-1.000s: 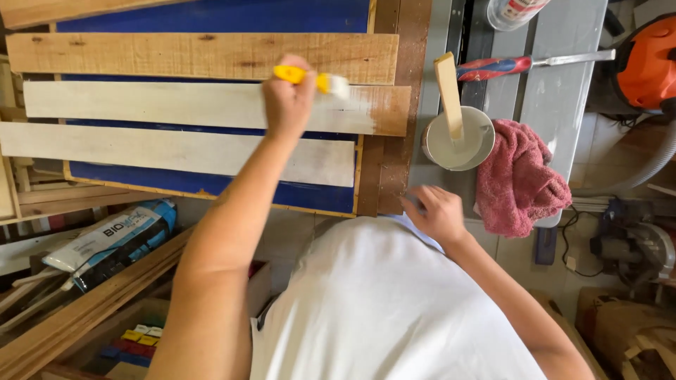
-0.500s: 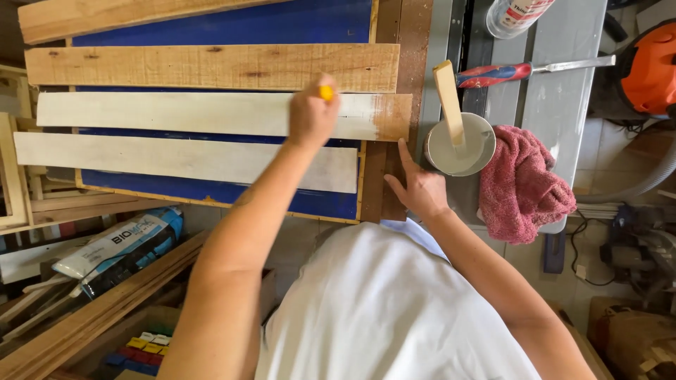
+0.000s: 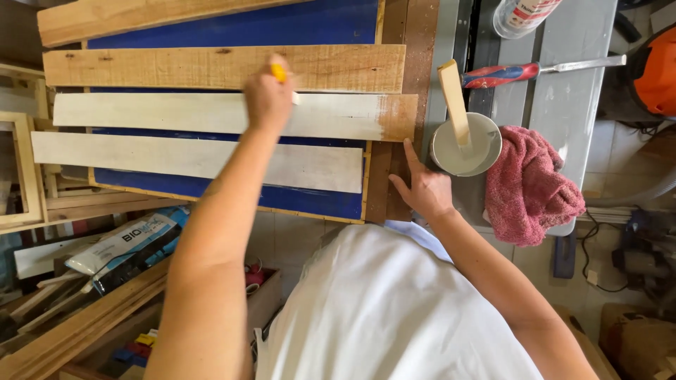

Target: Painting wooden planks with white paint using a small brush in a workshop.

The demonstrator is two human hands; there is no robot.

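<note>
My left hand (image 3: 267, 98) is closed around a yellow-handled paintbrush (image 3: 279, 72), its bristles on a white-painted plank (image 3: 162, 112); that plank's right end is bare wood. Below it lies a second white-painted plank (image 3: 127, 151), and above it a bare wooden plank (image 3: 176, 67). All rest on a blue board (image 3: 232, 28). My right hand (image 3: 422, 186) rests fingers spread on the brown table edge, next to a bowl of white paint (image 3: 475, 151) with a wooden stir stick (image 3: 454, 98) standing in it.
A pink rag (image 3: 528, 183) lies right of the bowl on a grey bench. A red-and-blue-handled tool (image 3: 507, 72) and a plastic container (image 3: 521, 14) sit behind it. Wooden frames (image 3: 21, 162), loose boards and a bag (image 3: 120, 243) are at lower left.
My left hand has drawn the brush leftward along the upper white plank. My right hand has moved up from the table edge to beside the bowl.
</note>
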